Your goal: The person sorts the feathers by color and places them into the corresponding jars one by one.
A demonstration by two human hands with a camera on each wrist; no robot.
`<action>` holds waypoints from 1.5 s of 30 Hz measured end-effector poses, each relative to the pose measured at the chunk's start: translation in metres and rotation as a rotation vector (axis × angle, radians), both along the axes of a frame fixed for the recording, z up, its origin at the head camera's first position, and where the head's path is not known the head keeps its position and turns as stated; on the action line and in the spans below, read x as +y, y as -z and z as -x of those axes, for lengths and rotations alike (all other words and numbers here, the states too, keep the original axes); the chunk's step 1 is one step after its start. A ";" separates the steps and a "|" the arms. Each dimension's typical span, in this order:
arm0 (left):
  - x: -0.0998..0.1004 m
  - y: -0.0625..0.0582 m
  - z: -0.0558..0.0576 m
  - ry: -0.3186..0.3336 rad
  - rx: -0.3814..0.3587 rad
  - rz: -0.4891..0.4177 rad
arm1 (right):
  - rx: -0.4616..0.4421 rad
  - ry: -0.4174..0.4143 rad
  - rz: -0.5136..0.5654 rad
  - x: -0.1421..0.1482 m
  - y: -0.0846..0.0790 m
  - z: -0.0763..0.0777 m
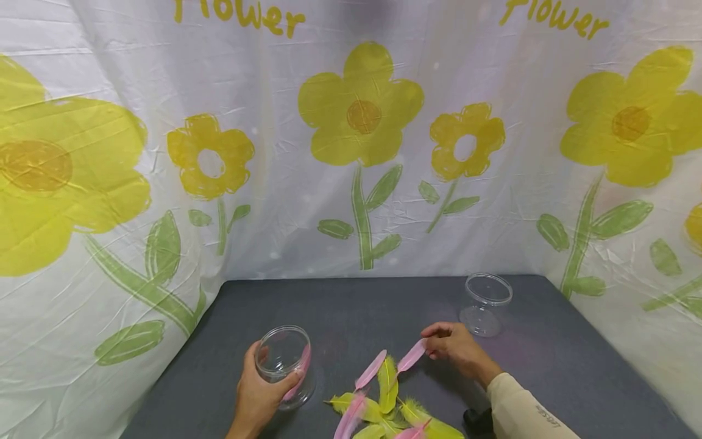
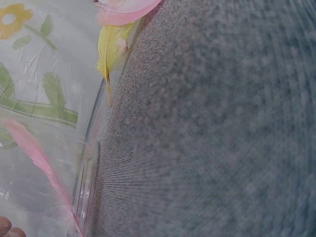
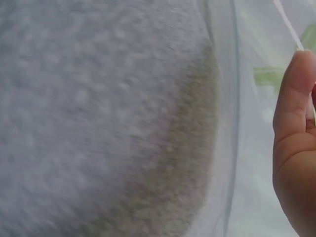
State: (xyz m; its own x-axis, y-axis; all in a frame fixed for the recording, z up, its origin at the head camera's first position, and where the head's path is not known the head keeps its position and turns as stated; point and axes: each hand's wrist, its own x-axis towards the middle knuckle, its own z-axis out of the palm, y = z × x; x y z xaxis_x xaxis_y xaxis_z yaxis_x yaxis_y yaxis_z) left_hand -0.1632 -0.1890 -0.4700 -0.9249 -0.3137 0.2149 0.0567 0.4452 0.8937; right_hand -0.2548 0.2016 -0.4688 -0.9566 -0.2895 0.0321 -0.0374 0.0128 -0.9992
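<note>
My left hand [image 1: 259, 393] grips a clear round jar [image 1: 282, 369] by its side, thumb across the front. A pink feather leans inside that jar, and the left wrist view shows a pink feather [image 2: 42, 163] slanting behind clear plastic or glass. To the right, my right hand [image 1: 457, 350] pinches a pink feather [image 1: 411, 355] by one end, above the table. Its thumb [image 3: 296, 94] and a thin pale quill show in the right wrist view. Between the hands lies a loose pile of yellow feathers [image 1: 388, 384] and pink feathers [image 1: 351, 417].
A second clear jar [image 1: 482, 314] stands at the back right of the dark grey table [image 1: 351, 305]. A white cloth [image 1: 274, 201] printed with yellow flowers hangs behind and along both sides. A small black object [image 1: 478, 422] is beside the right sleeve.
</note>
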 end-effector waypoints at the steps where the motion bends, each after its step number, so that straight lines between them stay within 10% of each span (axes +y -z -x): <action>1: 0.000 0.000 0.000 0.000 0.001 0.001 | 0.005 0.012 0.008 0.001 -0.002 0.000; 18: -0.003 0.003 -0.001 0.005 0.023 -0.009 | 0.095 0.163 0.073 -0.006 -0.046 0.003; 45: 0.001 0.004 0.002 -0.004 0.066 -0.026 | 0.222 0.087 0.134 -0.076 -0.111 0.011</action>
